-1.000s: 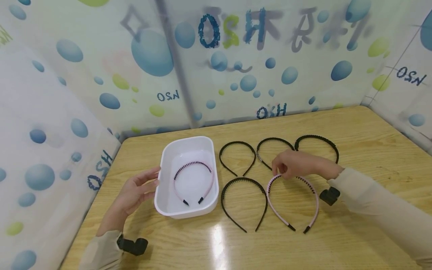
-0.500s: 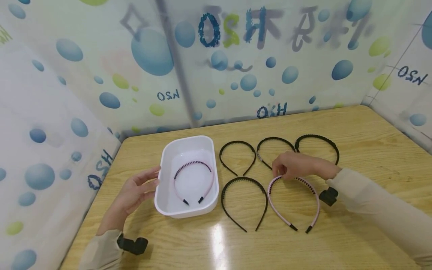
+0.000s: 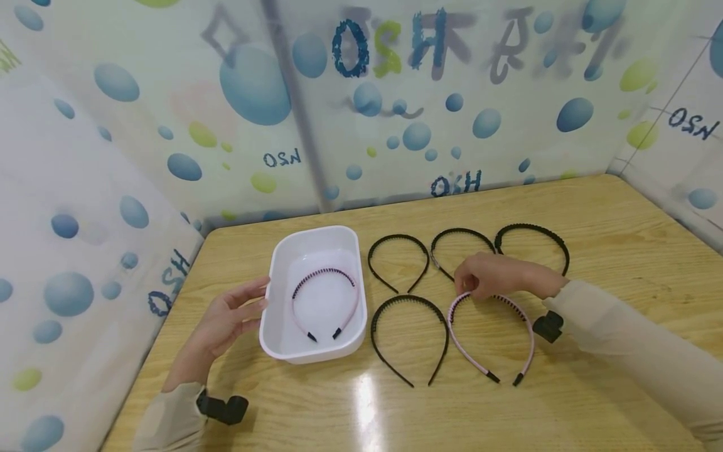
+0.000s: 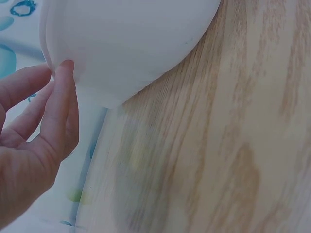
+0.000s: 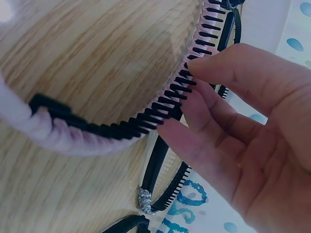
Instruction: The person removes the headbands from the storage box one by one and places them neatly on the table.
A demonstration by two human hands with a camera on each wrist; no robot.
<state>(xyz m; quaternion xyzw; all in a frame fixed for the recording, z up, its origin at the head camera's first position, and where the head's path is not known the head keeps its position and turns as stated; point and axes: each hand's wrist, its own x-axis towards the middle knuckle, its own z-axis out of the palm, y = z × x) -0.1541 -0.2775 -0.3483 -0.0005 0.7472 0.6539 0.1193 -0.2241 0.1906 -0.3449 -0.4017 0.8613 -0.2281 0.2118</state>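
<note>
A pink fabric-wrapped headband [image 5: 73, 138] with black inner teeth lies at the front right of the table in the head view. My right hand [image 3: 497, 275] pinches its top arch between thumb and fingers; the right wrist view shows the fingertips on the toothed band. At the left stands a white plastic tub [image 3: 316, 358]. The fingers of my left hand [image 3: 226, 317] touch its left side, fingertips right at the rim in the left wrist view. A second pink headband [image 3: 323, 271] lies inside the tub, its black tips toward me.
A black headband [image 3: 409, 298] lies between the tub and the held one. Behind, in a row, are a thin black headband [image 3: 398, 236], one with a sparkly silver band [image 5: 145, 199], and a thicker black one [image 3: 533, 227]. Patterned walls border the wooden table [image 3: 282, 408].
The head view has shifted very slightly. My right hand stays at the pink headband's arch, and the headband's tips have moved a little to the right. The left hand stays at the tub.
</note>
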